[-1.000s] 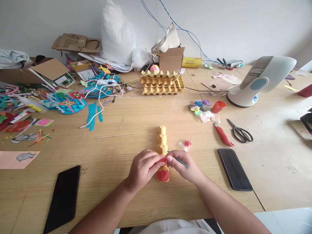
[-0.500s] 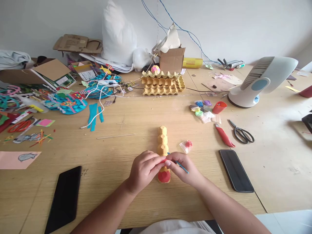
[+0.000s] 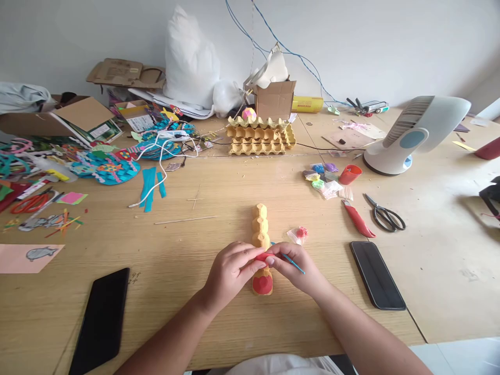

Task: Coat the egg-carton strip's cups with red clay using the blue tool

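A yellow egg-carton strip [image 3: 260, 226] lies lengthwise on the wooden table [image 3: 219, 208] in front of me, its near cup covered in red clay [image 3: 262, 284]. Both my hands meet over it and pinch a small red clay piece [image 3: 261, 256] between the fingertips. My left hand [image 3: 230, 272] is closed on that piece from the left. My right hand [image 3: 295, 266] is closed on it from the right and also holds a thin blue tool [image 3: 294, 262]. A small bag with red clay [image 3: 297, 234] lies just right of the strip.
Two dark phones lie flat, the left phone [image 3: 99, 317] and the right phone [image 3: 377, 275]. A red knife [image 3: 357, 217], scissors [image 3: 385, 214], a red cup [image 3: 349, 174] and clay packets [image 3: 322, 178] lie at right. A fan [image 3: 414, 136], stacked egg cartons [image 3: 260, 136], paper crafts [image 3: 105, 167] and boxes stand behind.
My hands keep pinching the red piece over the strip with only slight finger movement. The camera has shifted a little.
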The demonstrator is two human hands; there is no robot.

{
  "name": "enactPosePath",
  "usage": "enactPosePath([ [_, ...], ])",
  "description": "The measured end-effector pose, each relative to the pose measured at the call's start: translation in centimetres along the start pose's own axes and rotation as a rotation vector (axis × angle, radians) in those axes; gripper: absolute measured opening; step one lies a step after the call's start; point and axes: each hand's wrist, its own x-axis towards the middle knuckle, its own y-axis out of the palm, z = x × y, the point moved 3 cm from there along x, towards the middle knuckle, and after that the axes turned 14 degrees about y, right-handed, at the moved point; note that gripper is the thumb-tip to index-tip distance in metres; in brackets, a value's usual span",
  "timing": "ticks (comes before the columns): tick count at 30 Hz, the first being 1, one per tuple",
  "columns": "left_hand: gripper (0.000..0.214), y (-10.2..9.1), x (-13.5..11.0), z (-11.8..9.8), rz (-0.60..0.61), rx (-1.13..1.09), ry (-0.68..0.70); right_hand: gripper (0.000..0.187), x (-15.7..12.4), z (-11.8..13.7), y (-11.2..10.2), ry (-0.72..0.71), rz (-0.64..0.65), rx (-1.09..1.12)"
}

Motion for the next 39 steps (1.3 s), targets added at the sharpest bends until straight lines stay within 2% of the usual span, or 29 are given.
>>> enactPosePath([
  [4,0.022,0.0,0.0,0.0,0.034,0.025,-0.004,0.031,-0.4,0.8,-0.1,-0.065,-0.046,-0.171],
  [7,0.021,0.0,-0.1,0.4,0.025,0.013,-0.063,0.031,-0.5,1.2,-0.2,-0.131,-0.105,-0.334],
  [12,0.017,0.6,-0.7,2.4,-0.051,-0.161,-0.345,0.024,0.7,1.3,-0.5,-0.228,-0.219,-0.497],
  [16,0.019,1.5,-1.1,4.1,-0.099,-0.278,-0.520,0.021,2.2,1.0,-0.9,-0.236,-0.279,-0.546],
  [24,0.016,2.4,-1.2,5.2,-0.107,-0.218,-0.488,0.014,3.3,-0.3,-1.6,-0.188,-0.321,-0.579],
  [39,0.011,2.3,-0.7,4.7,-0.071,-0.107,-0.390,0.012,3.4,-0.8,-1.8,-0.173,-0.338,-0.568],
])
